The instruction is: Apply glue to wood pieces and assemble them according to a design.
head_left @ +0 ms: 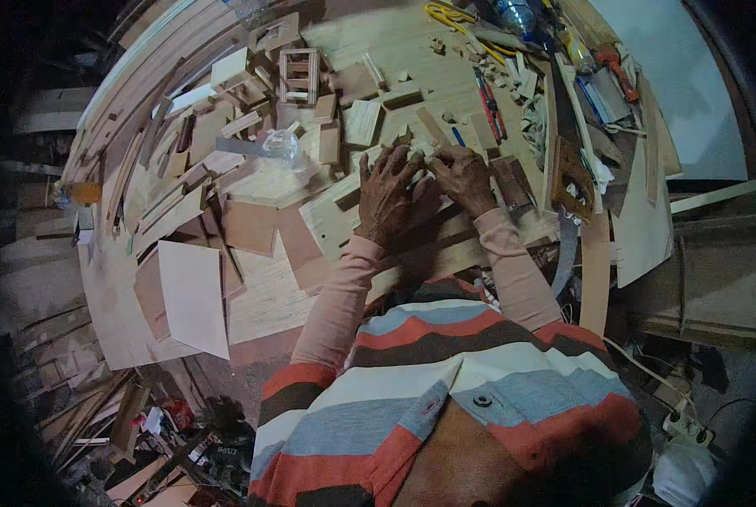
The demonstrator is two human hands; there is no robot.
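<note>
Clock positions run from the middle of my head view, wearer at six.

Item, left hand (386,190), at twelve: palm down, fingers spread and half curled. Item, right hand (465,173), at one: curled more tightly, fingertips turned in toward the left. What either has hold of I cannot tell; the fingers hide it.

Item, small pale piece (427,155), probably wood, between the fingertips at half past twelve. The hands close in from both sides, I judge, to steady something small.

Item, handsaw (574,188), between two and three, its wooden handle upward; likely set aside within the right arm's reach. Item, red-and-black hand tool (488,106), past one, lying near the right hand, presumably for easy pick-up.

Containers. Bottle (86,193), just past nine: orange contents. Clear bottle (515,17), at one, near the yellow cord (471,35): contents unclear to me. Clear plastic vessel or bag (285,149), between ten and eleven: contents indistinct. Slatted wooden frame (299,76), at eleven: open between its slats, no contents that I can make out.
</note>
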